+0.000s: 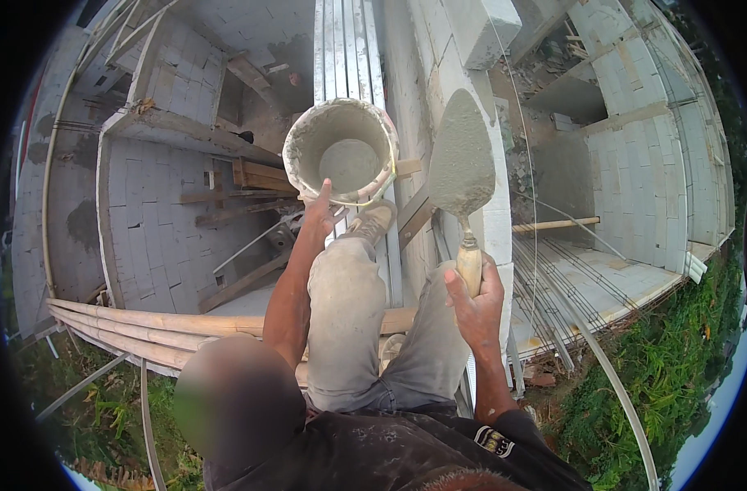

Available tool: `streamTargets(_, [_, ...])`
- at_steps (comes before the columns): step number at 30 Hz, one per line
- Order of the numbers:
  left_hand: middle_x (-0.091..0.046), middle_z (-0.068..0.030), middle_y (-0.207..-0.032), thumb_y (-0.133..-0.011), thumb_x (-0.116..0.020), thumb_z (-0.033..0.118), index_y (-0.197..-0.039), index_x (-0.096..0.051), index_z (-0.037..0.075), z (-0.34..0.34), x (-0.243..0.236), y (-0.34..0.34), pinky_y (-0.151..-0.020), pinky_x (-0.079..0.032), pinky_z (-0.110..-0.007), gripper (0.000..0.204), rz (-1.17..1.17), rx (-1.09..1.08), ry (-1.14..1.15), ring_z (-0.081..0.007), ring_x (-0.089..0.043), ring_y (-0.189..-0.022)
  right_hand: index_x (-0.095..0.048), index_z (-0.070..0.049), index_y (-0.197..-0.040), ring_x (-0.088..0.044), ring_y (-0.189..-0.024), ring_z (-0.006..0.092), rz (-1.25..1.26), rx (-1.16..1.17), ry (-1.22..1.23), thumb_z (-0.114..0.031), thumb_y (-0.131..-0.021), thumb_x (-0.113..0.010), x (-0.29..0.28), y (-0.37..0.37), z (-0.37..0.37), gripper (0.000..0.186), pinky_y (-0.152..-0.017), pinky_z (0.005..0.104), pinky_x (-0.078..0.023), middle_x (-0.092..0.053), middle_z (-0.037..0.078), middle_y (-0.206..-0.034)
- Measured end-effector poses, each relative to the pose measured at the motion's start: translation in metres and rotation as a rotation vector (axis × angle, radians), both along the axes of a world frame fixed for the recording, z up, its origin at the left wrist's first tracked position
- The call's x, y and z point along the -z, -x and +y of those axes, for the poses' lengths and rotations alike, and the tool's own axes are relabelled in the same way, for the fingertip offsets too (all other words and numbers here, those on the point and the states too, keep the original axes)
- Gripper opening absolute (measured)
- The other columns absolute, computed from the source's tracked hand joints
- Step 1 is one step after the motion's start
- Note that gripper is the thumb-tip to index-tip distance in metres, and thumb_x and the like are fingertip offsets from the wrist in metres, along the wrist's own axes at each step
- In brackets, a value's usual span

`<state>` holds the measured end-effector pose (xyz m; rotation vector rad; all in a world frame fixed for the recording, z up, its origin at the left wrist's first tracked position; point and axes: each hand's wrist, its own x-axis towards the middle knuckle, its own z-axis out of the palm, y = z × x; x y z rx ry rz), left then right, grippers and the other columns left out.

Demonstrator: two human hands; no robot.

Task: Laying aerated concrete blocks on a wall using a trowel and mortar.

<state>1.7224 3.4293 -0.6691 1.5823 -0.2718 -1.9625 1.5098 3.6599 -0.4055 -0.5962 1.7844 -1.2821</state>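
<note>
My left hand [323, 214] grips the near rim of a mortar-smeared bucket [341, 111], one digit lying over the edge and the others partly hidden against its outside. The bucket leans toward me, so its inside shows, with grey mortar at the bottom [351, 164]. My right hand [480, 307] is closed round the wooden handle of a trowel [463, 155]. Its broad blade points away from me, coated with wet grey mortar, above the top of a light block wall [498, 225]. My legs are bent, with one shoe just behind the bucket.
Long metal planks [341, 49] run ahead under the bucket. A loose white block [484, 33] sits on the wall, and a thin string [521, 106] stretches along its right side. Bamboo poles [136, 323] cross at left. Deep block-walled rooms drop away on both sides; rebar [582, 282] lies at right.
</note>
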Motion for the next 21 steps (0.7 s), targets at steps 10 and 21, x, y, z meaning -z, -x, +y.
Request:
streamTargets(10, [-0.06, -0.0043, -0.114, -0.098, -0.06, 0.042, -0.13, -0.057, 0.002, -0.075, -0.043, -0.033, -0.092, -0.044, -0.031, 0.051, -0.338, 0.078, 0.627, -0.0142, -0.054, -0.102, -0.049, -0.008, -0.133, -0.066, -0.091, 0.0366, 0.781, -0.551, -0.245, -0.02, -0.089, -0.066, 0.072, 0.014, -0.04, 0.049, -0.08, 0.0467, -0.051, -0.063, 0.018, -0.097])
streamTargets(21, [-0.048, 0.004, -0.071, -0.086, -0.077, 0.035, -0.083, -0.054, 0.008, -0.083, -0.136, 0.002, -0.057, -0.036, -0.025, 0.036, -0.57, 0.459, 0.772, -0.0056, -0.041, -0.063, -0.052, -0.015, -0.134, -0.068, -0.087, 0.0361, 0.935, -0.54, -0.325, -0.01, -0.088, -0.061, 0.131, -0.016, -0.12, 0.048, -0.073, 0.049, -0.053, -0.062, 0.014, -0.107])
